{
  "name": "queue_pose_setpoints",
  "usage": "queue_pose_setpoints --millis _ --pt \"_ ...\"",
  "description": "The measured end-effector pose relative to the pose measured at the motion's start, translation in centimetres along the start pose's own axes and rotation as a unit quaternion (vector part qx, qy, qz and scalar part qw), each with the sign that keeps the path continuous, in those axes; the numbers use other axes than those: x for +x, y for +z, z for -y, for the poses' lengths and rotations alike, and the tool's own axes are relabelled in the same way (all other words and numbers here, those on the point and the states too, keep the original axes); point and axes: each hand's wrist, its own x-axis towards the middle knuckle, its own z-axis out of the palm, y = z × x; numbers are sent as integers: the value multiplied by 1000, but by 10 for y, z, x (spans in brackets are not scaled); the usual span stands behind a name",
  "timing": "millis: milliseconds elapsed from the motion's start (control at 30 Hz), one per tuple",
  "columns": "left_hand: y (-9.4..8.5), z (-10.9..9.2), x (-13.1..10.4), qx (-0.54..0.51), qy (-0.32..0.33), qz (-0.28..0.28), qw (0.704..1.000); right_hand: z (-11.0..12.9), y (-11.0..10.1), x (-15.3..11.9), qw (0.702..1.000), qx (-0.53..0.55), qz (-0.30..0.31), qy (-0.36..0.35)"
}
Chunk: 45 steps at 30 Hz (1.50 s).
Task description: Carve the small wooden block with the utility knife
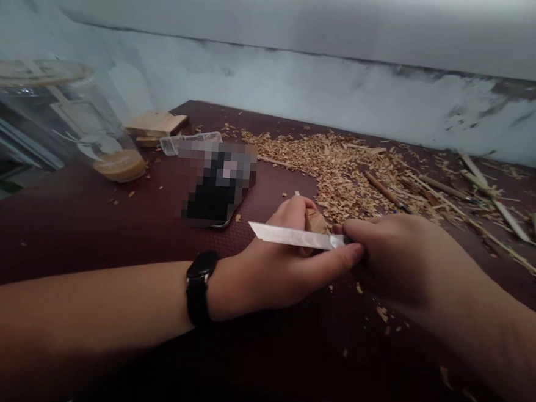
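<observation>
My left hand point(275, 266), with a black watch on the wrist, is closed around a small piece of wood point(315, 221). Most of that wood is hidden by the fingers and the blade. In my right hand point(384, 252) is a carving knife point(293, 236), its flat, angled blade pointing left across the wood. The knife's handle is mostly covered by the right fingers. My left thumb reaches out to the right and touches the knife near the base of its blade.
Wood shavings point(307, 161) are heaped at the back of the dark red table point(164, 236). Tools and sticks point(452, 188) lie at right. A phone point(218, 185), a clear plastic box point(192, 142), wood blocks point(158, 124) and a plastic cup point(71, 126) with brown drink stand left.
</observation>
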Motion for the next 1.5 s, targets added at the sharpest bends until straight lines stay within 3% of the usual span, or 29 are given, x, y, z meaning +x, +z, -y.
queue_pose_setpoints --millis 133,233,333,433,567,667,767,967,1200,1500 --pt "3 3 3 -115 21 13 993 7 9 -2 995 -32 -73 61" --pt "0 4 7 -128 12 38 991 10 14 0 990 -30 -103 91" --pt "-4 4 9 -126 21 46 991 6 17 2 992 76 -94 36" --pt "-8 3 8 -138 16 70 988 -1 15 0 983 170 -47 -44" --pt "-11 -1 7 -130 -5 103 986 -3 10 -10 977 190 -39 -93" --pt "-12 0 8 -108 -39 103 988 -2 9 -14 979 177 -22 -102" --pt "-11 2 8 -70 -26 82 994 -1 12 -14 984 158 -13 -85" --pt "-12 2 3 -99 -43 73 991 5 17 -11 996 47 -68 -33" --pt "-19 -4 11 -23 -19 88 996 1 10 -2 988 -85 -117 -53" --pt "-4 3 8 -150 -75 48 985 -4 8 6 990 -96 -102 -17"
